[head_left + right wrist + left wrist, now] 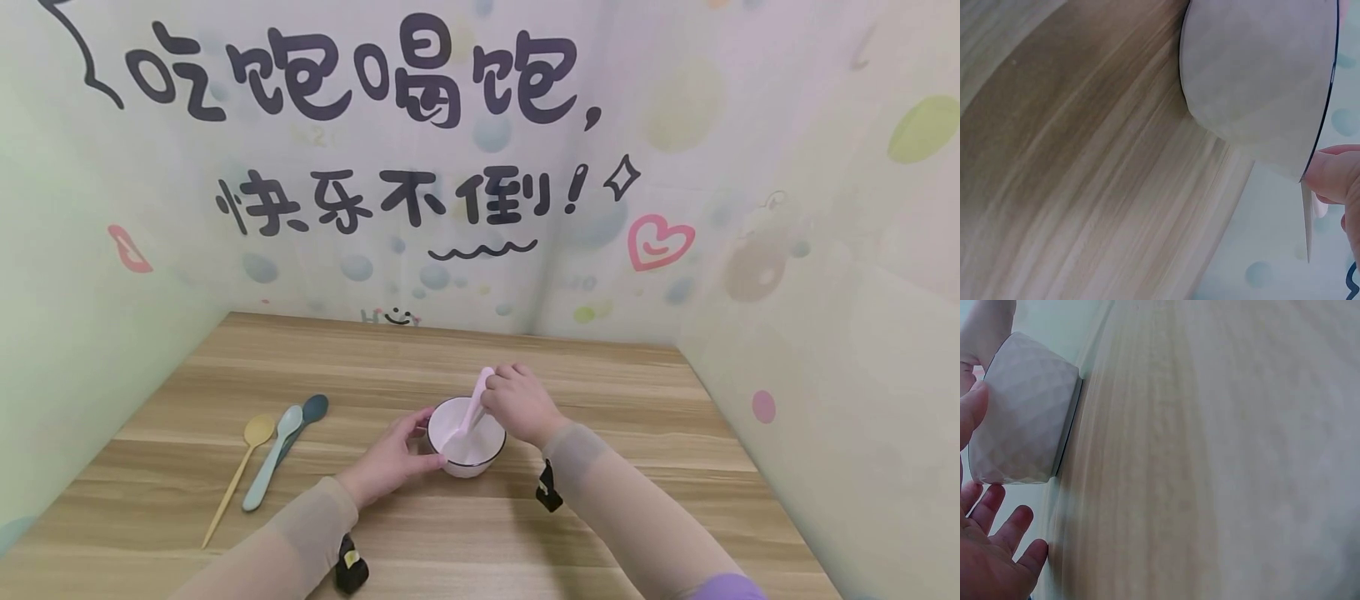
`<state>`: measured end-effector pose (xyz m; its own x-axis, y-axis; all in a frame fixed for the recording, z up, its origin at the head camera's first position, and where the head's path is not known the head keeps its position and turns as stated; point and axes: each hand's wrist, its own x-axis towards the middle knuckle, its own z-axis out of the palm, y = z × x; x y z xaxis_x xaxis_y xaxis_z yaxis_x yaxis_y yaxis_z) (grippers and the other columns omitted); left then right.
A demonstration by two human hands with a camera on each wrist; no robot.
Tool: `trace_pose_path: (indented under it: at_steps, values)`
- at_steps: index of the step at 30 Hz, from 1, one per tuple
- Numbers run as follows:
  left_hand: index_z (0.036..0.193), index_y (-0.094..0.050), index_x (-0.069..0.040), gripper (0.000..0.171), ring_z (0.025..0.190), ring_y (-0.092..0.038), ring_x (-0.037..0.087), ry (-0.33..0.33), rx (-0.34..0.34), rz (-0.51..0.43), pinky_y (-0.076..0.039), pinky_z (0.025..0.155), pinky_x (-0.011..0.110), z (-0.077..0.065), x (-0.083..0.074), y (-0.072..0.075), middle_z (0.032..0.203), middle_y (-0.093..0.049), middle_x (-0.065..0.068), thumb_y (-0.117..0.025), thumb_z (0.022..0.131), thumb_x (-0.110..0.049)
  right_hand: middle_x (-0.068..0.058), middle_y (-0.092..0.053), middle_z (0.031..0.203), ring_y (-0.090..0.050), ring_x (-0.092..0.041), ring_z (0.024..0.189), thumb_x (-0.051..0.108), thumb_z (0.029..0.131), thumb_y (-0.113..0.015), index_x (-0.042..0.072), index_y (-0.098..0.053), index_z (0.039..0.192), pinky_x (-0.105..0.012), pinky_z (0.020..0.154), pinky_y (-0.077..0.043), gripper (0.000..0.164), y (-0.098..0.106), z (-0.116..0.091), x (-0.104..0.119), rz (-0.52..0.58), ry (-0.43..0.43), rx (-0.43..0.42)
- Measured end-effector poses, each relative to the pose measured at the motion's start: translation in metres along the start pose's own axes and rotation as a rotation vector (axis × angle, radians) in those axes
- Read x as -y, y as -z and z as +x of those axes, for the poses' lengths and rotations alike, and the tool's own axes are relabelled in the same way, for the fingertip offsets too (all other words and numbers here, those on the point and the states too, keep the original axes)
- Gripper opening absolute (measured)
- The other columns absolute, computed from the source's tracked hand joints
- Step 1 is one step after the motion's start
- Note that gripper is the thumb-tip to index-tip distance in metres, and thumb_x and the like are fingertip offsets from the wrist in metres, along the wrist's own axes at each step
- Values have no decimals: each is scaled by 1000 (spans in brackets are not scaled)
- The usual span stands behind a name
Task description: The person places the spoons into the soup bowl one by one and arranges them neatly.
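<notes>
1. We find the white bowl (467, 472) with a dark rim standing upright near the middle of the wooden table (360, 358). A pink spoon (481, 392) leans inside it, handle rising towards one o'clock; we cannot tell whether a second pink piece lies beside it.
2. Our left hand (393, 460) curves around the bowl's nine o'clock side, thumb at eight and a finger near ten; in the left-wrist view the other fingers are spread.
3. Our right hand (522, 405) pinches the pink spoon above the bowl's two o'clock edge, its exact grip partly hidden.
4. We judge that the bowl could slide or tip if the spoon levers hard against the rim, since our steadying fingers show mainly on one side. A loose pinch could let the spoon twist and drop.
5. At nine o'clock from the bowl, well apart, we see a yellow spoon (258, 430), a light blue spoon (270, 467) and a dark blue spoon (316, 407); the two blue ones overlap.
6. Our left hand lies between those spoons and the bowl, so it blocks the direct path.
7. At twelve o'clock, behind the table, hangs a pale backdrop (585, 287) with dark lettering.
</notes>
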<state>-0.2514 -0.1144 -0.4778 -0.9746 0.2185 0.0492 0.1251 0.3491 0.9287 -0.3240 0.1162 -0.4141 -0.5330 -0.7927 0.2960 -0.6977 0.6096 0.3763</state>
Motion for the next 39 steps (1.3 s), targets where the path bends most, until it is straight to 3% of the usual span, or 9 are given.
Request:
trace_pose_path:
  at_steps: [10,16,20,29,33,39]
  values:
    - [144,-39,-5,84,125,-46,36,-9,8,3,-38,104,51,0,-1,0,129,-49,11,-83,75,-27,7,-59,83,-50,-18,88,26,80,-76,22,-70,83,-34,80,-39,8,-1,-7,-2,58,-33,-15]
    - [143,-40,-4,84,125,-46,37,-13,11,0,-37,104,52,0,0,-1,129,-49,12,-83,75,-27,7,-62,84,-53,-19,90,24,79,-78,22,-72,85,-37,81,-41,9,-1,-15,-2,161,-94,-67]
    - [144,-39,-4,85,126,-45,37,-5,11,-6,-38,103,51,-1,0,-1,130,-48,12,-84,75,-27,8,-61,80,-53,-18,89,26,80,-78,22,-72,81,-39,81,-40,7,-1,-21,-1,228,-152,-96]
    - [144,-40,-7,84,126,-45,37,2,7,-16,-36,104,53,-2,-1,-1,131,-48,12,-84,75,-26,5,-67,90,-56,-21,90,28,86,-73,19,-74,89,-42,81,-44,9,1,-35,7,371,-296,-130]
    - [144,-40,-7,84,126,-45,36,7,10,-19,-36,104,54,-1,-1,0,131,-48,12,-84,75,-26,1,-65,89,-55,-22,87,26,86,-73,15,-73,89,-40,79,-45,12,-1,-41,14,479,-377,-135]
    - [144,-39,-6,83,125,-46,36,4,6,-15,-37,103,53,-1,0,0,130,-48,11,-83,75,-25,-1,-62,97,-57,-22,96,25,88,-71,9,-71,94,-40,85,-47,17,-4,-46,22,655,-520,-127]
